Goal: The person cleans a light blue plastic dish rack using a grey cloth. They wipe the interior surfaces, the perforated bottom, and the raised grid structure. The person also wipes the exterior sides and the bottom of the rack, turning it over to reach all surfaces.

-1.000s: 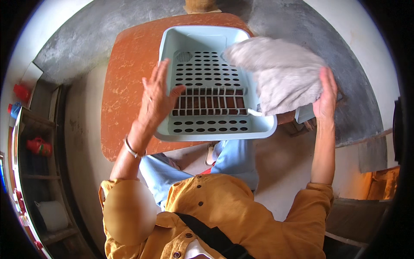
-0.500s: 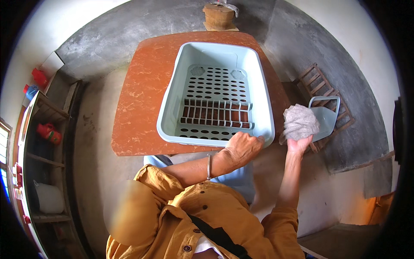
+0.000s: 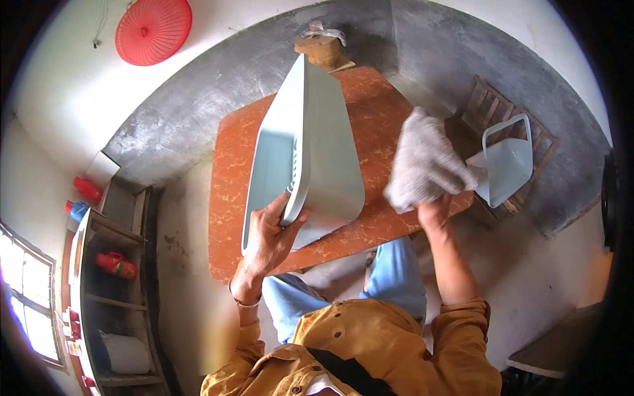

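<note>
Light-blue basin (image 3: pixel 330 145) tipped up on its side over the brown-red table (image 3: pixel 380 122), opening turned left, outer wall facing right. Cannot tell how much of its lower edge rests on the tabletop. A few slots show inside, just past the rim.

Left hand (image 3: pixel 267 237): at the near end of the basin, fingers and thumb closed around the rim. Metal bracelet (image 3: pixel 247 303) on that wrist.

Right hand (image 3: pixel 432 210): raised near the table's right side, well apart from the basin, and has hold of a grey cloth (image 3: pixel 426 165). Cloth bunched and blurred; it covers most of the fingers, so how tightly they bend cannot be told.

Far right, beyond the table: wooden chair (image 3: pixel 477 99) with a pale blue container (image 3: pixel 512 165) on it, handle up. Far side, behind the table: round wooden tub (image 3: pixel 318 51).

Left: open shelf unit (image 3: pixel 115 301) with a red jug (image 3: pixel 117 265) above a white container (image 3: pixel 125 352). Round red cover (image 3: pixel 153 30) on the far-left wall.
</note>
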Available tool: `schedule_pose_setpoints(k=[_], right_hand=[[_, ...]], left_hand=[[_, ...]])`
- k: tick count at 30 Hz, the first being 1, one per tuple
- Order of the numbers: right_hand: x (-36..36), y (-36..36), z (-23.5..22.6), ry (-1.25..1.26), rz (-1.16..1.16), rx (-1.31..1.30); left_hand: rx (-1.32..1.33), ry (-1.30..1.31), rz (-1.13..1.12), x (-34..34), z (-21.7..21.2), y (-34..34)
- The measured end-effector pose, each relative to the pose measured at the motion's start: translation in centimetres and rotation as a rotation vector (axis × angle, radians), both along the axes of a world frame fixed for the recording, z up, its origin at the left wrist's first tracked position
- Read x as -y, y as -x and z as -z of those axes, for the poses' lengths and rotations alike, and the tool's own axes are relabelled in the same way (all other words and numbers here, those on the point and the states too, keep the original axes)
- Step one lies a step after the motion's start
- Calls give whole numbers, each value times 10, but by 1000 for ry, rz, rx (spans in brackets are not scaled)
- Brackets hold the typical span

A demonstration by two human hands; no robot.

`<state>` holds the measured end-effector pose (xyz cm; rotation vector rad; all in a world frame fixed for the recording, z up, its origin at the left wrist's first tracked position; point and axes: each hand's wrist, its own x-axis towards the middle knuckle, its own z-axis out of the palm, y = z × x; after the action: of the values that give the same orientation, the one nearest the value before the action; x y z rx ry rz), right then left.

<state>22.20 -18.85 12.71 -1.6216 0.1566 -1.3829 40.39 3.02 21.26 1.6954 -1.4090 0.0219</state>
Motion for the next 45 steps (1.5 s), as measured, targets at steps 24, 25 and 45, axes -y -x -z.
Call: schedule_pose_setpoints(k=[24,25,45], right_hand=[[-65,-105,-21,158,38,-277],[-79,-101,-25,-75,-125,-265],[-27,-157,-34,325,254,-132]], left_hand=[[-737,-223,323,9,-7,0],[-711,-306,363,11,-10,-2],[-873,-356,280,-16,-42,-38]])
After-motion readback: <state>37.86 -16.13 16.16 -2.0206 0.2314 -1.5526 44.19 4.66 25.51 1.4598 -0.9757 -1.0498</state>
